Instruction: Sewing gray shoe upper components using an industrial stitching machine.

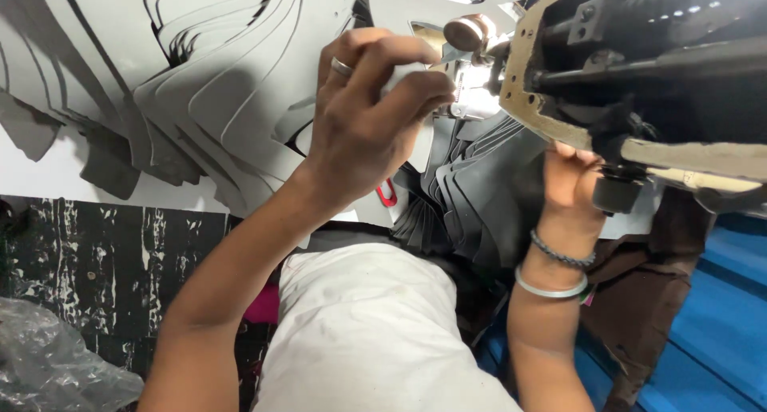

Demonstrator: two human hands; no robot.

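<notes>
- The left hand [367, 116] was raised in front of the metal presser assembly [471, 89] of a post-type sewing machine [639, 69]. Its fingers [399, 89] were curled together and pinched on a pale grey cut piece [421, 144], which hung below the fingertips.
- A ring sat on one finger of the left hand. The forearm ran down and left toward the person's white-clad lap [367, 332].
- The right hand [571, 180] was tucked under the tilted machine head, beside a dark cylindrical part [615, 195]. Its fingertips were hidden behind the machine edge; whether they gripped anything could not be told.
- Two bracelets, one beaded and one pale band, circled the right wrist [555, 272].
- Key relation: the held piece lay directly at the left fingertips and just left of the presser assembly, nearly touching it. Its visible long axis ran roughly vertical in the view. The left hand was clearly the nearer hand to the piece; the right hand stood apart, lower and to the right.
- A fanned stack of darker grey cut pieces [471, 196] lay between the two hands, below the presser assembly.
- More grey cut pieces [208, 85] were spread in overlapping layers across the white work surface [48, 180] to the left.
- A crumpled plastic bag [48, 364] lay at the lower left.
</notes>
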